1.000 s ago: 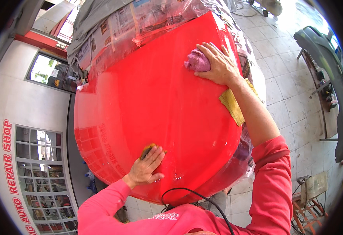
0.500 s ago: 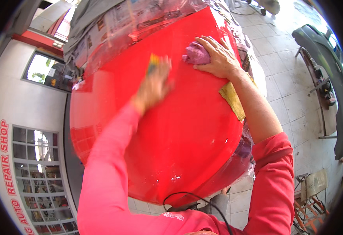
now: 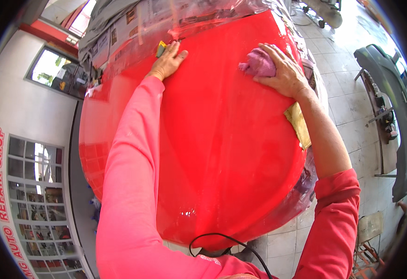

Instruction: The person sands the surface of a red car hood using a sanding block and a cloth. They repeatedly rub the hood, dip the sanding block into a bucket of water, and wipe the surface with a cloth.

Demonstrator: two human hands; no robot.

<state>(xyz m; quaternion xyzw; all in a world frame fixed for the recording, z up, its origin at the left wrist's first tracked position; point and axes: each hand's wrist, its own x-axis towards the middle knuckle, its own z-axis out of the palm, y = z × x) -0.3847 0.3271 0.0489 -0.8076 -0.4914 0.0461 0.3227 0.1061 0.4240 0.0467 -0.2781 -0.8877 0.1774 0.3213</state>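
A glossy red car hood fills the middle of the view. My left hand grips a small yellow-and-green pad against the hood near its upper left edge, the sleeved arm stretched across the panel. At the upper right, my right hand presses down around a crumpled pink cloth, fingers curled over its far side. Just below that hand and partly beside the bare forearm, a folded yellow cloth lies on the hood's right edge.
Newspaper and plastic masking covers the car beyond the hood. A black cable loops near my body. At right are a dark bumper on a stand and a folding chair. A wall with windows runs along the left.
My left hand has swept from the lower middle of the hood up to its upper left edge with the pad. My right hand stays on the pink cloth; the view has shifted slightly.
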